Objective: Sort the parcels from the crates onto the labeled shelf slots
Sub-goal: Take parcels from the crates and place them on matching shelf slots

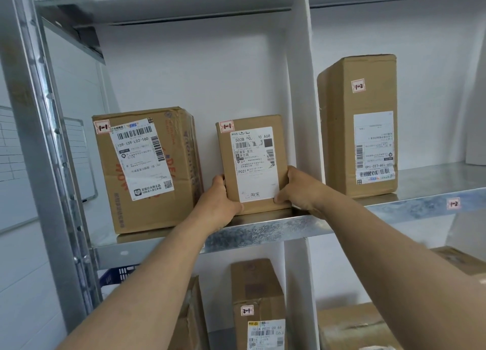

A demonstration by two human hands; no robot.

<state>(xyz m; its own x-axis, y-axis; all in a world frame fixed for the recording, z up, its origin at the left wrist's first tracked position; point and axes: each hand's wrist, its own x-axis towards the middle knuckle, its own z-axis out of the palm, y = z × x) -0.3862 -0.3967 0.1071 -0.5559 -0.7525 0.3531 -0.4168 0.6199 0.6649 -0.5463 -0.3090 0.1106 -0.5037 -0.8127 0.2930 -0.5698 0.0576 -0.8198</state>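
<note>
Cardboard parcel (253,163), boxy, upright on galvanised shelf (263,230), gripped by both hands.

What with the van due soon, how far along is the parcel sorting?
Done: a large box marked 1-1, a tall box marked 1-2 and a lower box marked 2-1 stand shelved. In hand: left hand and right hand grip a small box marked 1-1 on the shelf. Left: unclear; the blue crate barely shows.
</note>
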